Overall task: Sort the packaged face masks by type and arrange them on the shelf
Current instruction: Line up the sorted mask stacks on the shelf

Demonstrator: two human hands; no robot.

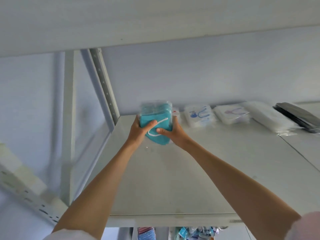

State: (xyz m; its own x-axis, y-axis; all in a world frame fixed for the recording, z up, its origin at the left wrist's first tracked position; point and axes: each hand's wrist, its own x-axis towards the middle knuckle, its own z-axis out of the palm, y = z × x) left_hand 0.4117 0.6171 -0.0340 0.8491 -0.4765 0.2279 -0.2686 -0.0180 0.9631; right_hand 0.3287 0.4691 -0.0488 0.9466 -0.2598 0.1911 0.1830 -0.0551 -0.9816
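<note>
Gripping one teal mask pack (155, 122) between left hand (138, 130) and right hand (173, 134), far-left on shelf (190, 179); four packs to its right.

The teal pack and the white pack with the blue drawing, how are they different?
The teal pack is held in both hands, left hand and right hand; the white pack lies flat on the shelf, untouched. The teal pack shows plain teal masks with a white loop; the white pack has a blue picture printed on it. Both sit near the shelf's back.
</note>
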